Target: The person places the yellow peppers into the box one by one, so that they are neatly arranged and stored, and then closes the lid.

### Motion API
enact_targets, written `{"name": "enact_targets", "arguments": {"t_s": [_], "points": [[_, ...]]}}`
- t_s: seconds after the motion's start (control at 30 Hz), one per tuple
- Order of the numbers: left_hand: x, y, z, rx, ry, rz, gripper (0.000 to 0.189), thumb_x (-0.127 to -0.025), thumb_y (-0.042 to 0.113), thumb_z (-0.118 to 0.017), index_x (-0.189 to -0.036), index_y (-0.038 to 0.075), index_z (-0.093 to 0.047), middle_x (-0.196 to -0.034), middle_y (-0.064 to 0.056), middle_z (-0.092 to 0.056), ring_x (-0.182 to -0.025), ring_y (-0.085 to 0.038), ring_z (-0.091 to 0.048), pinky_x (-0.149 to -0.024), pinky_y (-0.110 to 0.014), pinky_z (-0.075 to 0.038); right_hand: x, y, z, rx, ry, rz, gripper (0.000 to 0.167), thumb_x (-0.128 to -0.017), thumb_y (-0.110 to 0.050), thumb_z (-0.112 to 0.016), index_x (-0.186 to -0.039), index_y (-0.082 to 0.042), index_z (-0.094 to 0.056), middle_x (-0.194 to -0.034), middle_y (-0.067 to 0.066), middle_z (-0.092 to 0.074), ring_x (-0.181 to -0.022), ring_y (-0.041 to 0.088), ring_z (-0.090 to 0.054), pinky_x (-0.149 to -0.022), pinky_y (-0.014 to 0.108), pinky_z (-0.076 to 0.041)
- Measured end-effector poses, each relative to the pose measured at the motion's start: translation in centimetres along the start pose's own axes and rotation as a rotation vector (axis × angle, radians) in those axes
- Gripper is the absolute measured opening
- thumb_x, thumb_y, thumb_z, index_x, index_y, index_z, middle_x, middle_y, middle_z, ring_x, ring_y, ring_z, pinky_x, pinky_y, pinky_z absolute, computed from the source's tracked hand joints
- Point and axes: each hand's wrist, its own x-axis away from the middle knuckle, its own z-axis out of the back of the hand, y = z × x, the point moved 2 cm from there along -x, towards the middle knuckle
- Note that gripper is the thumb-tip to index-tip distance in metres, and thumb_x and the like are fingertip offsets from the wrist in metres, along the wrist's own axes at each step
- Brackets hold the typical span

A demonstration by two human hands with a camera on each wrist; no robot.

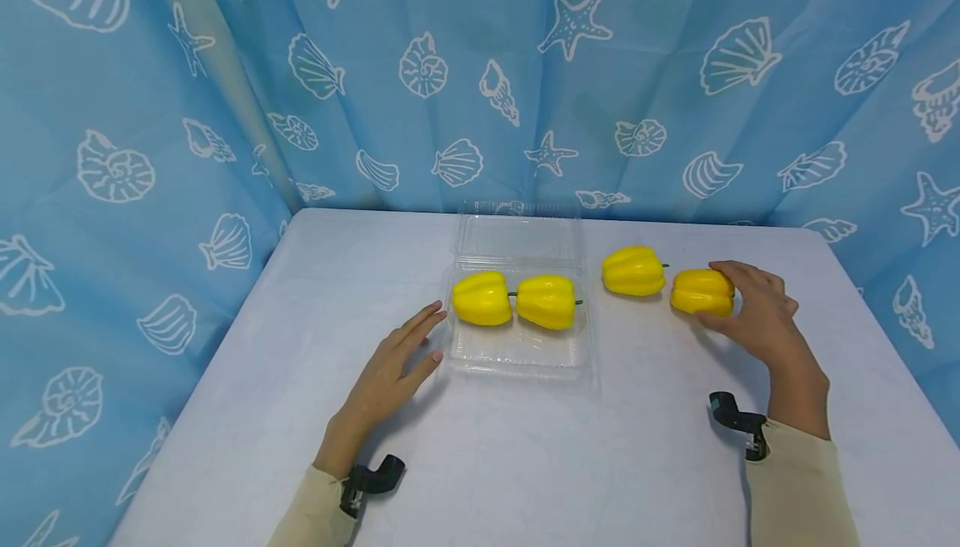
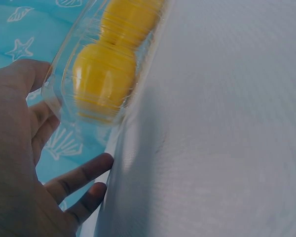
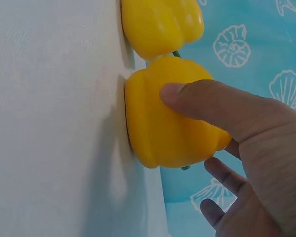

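On the right, my right hand (image 1: pixel 761 318) grips a yellow bell pepper (image 1: pixel 699 293), thumb on its near side and fingers on the far side. The right wrist view shows the thumb pressed on this pepper (image 3: pixel 163 123), which seems to rest on the table. A second bell pepper (image 1: pixel 633 271) lies just left of it. Two more bell peppers, a left one (image 1: pixel 482 298) and a right one (image 1: pixel 546 302), lie in a row inside a clear plastic clamshell container (image 1: pixel 517 355). My left hand (image 1: pixel 386 376), fingers extended, is at the container's left edge; contact is hard to judge.
The container's lid (image 1: pixel 517 237) is folded back toward the rear of the table. A white cloth covers the table (image 1: pixel 525 464). Behind and at the sides hangs a blue curtain (image 1: pixel 465 55) with white shell and starfish prints.
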Motion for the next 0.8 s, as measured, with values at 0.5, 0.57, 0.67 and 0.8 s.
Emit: {"name": "enact_targets", "arguments": {"t_s": [0.5,0.57,0.67,0.8], "points": [[-0.09,-0.20,-0.11,0.003,0.000,-0.019,0.056,-0.104,0.045,-0.049,-0.156,0.034,-0.034,-0.162,0.019,-0.022,-0.112,-0.014,-0.057,-0.109,-0.051,-0.034,0.08,-0.18,0.24,0.035,0.008,-0.015,0.084,-0.081,-0.026,-0.084,-0.148,-0.001,-0.040,-0.152,0.029,-0.031,-0.131,0.053,-0.018,-0.094,0.070,-0.016],[-0.11,-0.19,-0.10,0.003,0.003,-0.022,0.056,-0.104,0.043,-0.050,-0.156,0.033,-0.035,-0.162,0.019,-0.022,-0.112,-0.014,-0.057,-0.109,-0.051,-0.034,0.06,-0.18,0.28,0.041,0.008,-0.012,0.084,-0.080,-0.028,-0.084,-0.147,0.000,-0.041,-0.150,0.029,-0.032,-0.131,0.053,-0.018,-0.094,0.070,-0.016],[-0.14,-0.21,-0.09,0.001,0.005,-0.025,0.056,-0.104,0.044,-0.050,-0.156,0.032,-0.035,-0.162,0.018,-0.023,-0.112,-0.013,-0.057,-0.109,-0.051,-0.034,0.09,-0.15,0.29,0.046,0.007,-0.006,0.084,-0.081,-0.029,-0.084,-0.146,0.001,-0.041,-0.149,0.031,-0.032,-0.131,0.053,-0.018,-0.093,0.070,-0.016],[-0.16,-0.26,-0.08,-0.001,0.004,-0.026,0.057,-0.104,0.044,-0.051,-0.157,0.033,-0.034,-0.162,0.018,-0.022,-0.112,-0.012,-0.056,-0.109,-0.051,-0.035,0.27,-0.23,0.42,0.050,0.006,-0.007,0.083,-0.081,-0.032,-0.083,-0.145,0.001,-0.041,-0.149,0.032,-0.032,-0.131,0.053,-0.018,-0.094,0.070,-0.016]]}}
